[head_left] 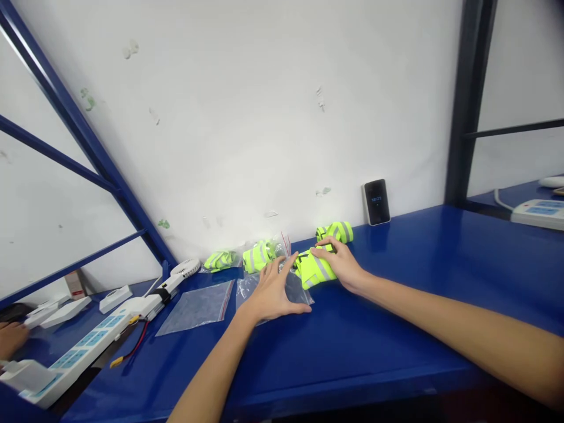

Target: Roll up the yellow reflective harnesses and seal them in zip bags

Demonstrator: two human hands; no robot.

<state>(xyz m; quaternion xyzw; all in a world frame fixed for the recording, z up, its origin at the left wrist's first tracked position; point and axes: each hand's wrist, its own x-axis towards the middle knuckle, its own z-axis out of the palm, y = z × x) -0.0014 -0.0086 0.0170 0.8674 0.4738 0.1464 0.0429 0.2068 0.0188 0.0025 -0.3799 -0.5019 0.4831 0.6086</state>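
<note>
My right hand [346,267] grips a rolled neon-yellow reflective vest [314,271] with grey stripes, which rests on the blue table. To the left, my left hand [272,294] is open, its thumb and fingers spread over a clear plastic bag [298,286]. Its fingertips come close to the rolled vest; whether they touch it I cannot tell. Just behind my right hand lies another rolled vest [341,231]. Farther left, near the wall, are a bagged vest [259,256] and a flatter bagged one [220,259].
A flat zip bag [198,305] lies left of my hands. Beyond it are a long white power strip [90,346], a red-and-black cable [140,342] and a white fan [185,268]. A small display device [376,202] leans by the wall. Another person's hand [12,339] shows at far left.
</note>
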